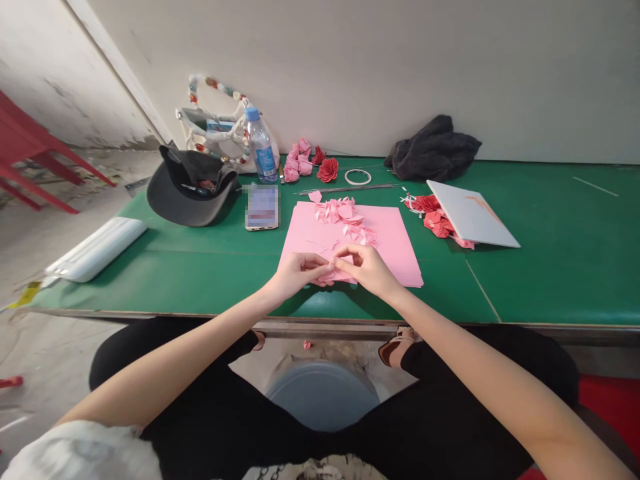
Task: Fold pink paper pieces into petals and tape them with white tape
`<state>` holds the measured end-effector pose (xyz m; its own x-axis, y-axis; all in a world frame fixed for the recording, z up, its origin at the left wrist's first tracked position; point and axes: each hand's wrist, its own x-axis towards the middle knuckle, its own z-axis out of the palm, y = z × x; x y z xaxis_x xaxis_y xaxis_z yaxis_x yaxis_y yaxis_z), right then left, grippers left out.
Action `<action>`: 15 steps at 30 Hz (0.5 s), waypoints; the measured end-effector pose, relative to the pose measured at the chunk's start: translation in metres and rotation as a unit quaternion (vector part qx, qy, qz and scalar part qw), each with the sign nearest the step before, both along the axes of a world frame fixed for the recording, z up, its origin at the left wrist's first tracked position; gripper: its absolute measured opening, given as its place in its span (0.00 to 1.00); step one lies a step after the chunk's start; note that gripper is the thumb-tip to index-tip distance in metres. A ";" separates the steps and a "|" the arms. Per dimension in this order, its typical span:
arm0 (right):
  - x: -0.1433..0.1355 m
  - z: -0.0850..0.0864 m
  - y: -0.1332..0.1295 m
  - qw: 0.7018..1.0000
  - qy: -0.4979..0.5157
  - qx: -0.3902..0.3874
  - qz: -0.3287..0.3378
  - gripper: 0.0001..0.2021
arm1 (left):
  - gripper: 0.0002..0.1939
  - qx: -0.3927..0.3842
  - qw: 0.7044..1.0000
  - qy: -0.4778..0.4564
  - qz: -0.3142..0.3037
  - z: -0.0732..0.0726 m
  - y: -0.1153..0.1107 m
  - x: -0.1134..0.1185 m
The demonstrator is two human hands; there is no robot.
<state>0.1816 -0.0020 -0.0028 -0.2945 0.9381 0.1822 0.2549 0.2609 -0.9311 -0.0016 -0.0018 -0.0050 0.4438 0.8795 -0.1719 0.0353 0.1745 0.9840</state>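
Evidently, the pink paper piece [344, 271] just below the frame's centre is pinched by the left hand [299, 272] and right hand [369, 268], so uneven pulling might tear it, while a stray nudge could scatter the folded pink papers [336, 211] above on the pink sheets [397, 250].

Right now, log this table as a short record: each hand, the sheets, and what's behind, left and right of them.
Left hand: pinching small pink piece
Right hand: pinching the same piece
Pink sheets: stacked on green table, folded pink pieces on top
Behind: red flower, white ring
To the left: phone, dark cap
To the right: white board partly hiding reddish flowers
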 end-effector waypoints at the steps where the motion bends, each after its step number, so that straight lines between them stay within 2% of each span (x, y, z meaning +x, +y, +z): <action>1: 0.000 0.000 0.000 1.000 -0.006 0.004 -0.001 0.06 | 0.18 -0.001 1.000 0.001 0.000 0.000 0.000 0.000; 8: 0.002 -0.001 0.002 0.999 -0.024 0.016 -0.025 0.04 | 0.20 -0.050 0.998 0.022 -0.041 0.003 -0.001 -0.001; 15: 0.002 -0.003 0.003 0.999 -0.040 -0.008 0.005 0.03 | 0.20 -0.053 0.997 0.027 -0.041 0.000 -0.001 0.000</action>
<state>0.1841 0.0012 -0.0053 -0.3163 0.9379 0.1425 0.3270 0.2488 -0.9117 -0.0017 -0.0029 -0.0052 0.5006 0.8164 -0.2880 0.1056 0.2726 0.9563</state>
